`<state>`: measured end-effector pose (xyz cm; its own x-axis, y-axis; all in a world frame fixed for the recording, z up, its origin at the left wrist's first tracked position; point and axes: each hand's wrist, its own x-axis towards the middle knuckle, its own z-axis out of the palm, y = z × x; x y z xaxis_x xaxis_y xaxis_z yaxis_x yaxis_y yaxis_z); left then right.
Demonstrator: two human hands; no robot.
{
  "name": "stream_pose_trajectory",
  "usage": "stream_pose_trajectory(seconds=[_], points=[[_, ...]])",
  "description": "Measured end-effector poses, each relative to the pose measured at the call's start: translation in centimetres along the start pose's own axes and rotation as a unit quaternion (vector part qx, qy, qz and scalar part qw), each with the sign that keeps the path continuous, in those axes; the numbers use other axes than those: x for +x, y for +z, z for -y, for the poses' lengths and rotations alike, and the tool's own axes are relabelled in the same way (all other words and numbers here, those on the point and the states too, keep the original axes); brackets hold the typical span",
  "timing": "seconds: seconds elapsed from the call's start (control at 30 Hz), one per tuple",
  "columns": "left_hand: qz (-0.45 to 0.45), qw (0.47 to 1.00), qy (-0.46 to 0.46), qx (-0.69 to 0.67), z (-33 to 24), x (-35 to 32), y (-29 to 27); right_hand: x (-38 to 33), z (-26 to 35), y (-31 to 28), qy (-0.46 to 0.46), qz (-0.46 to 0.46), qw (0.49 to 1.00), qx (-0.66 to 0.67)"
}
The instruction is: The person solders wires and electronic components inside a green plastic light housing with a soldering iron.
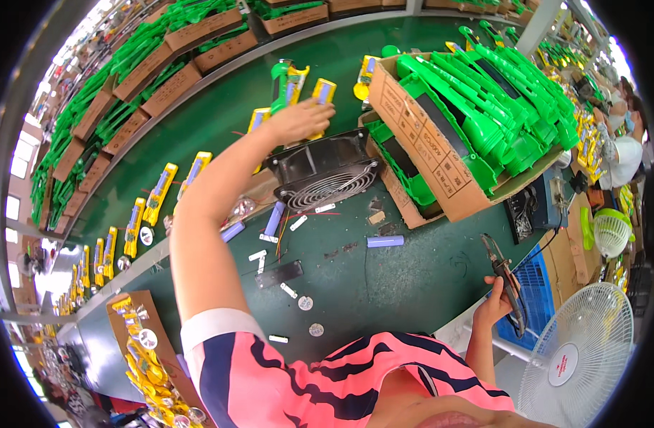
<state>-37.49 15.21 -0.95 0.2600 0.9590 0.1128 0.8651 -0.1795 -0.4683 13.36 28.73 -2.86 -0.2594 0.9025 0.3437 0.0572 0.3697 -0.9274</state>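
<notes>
My left hand (298,121) reaches over the far side of the bench, its fingers closed round a yellow plastic housing (324,90) with a blue cell in it. More yellow housings stand beside the hand, one with a green part (279,84) next to it. Low at the right, my right hand (492,305) grips a soldering iron (508,282), its tip pointing up and away. A black fan (323,167) with a wire guard stands just below my left hand. Loose blue cells (385,242), thin wires and small white strips (298,223) lie on the green bench top.
A cardboard box (426,143) heaped with green casings stands at the back right. Yellow housings (159,192) line the left of the bench. A carton of yellow parts (145,357) sits at the lower left; a white fan (580,357) and blue crate (533,289) are at the right.
</notes>
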Motion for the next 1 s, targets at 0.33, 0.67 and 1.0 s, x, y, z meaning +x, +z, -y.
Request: stream_pose_trajectory(seconds=[0.33, 0.67, 1.0], points=[[-0.165, 0.962, -0.193, -0.101, 0.8, 0.5, -15.0, 3.8, 4.9, -1.6, -0.201, -0.022, 0.978, 0.044], [0.185, 0.943, -0.227, -0.156, -21.4, 2.4, -29.2, 19.4, 13.0, 12.3, -0.387, 0.114, 0.895, -0.191], [0.148, 0.911, -0.249, -0.294, -36.1, 1.6, -22.8, 21.1, 13.7, 15.2, -0.326, 0.125, 0.897, -0.272]])
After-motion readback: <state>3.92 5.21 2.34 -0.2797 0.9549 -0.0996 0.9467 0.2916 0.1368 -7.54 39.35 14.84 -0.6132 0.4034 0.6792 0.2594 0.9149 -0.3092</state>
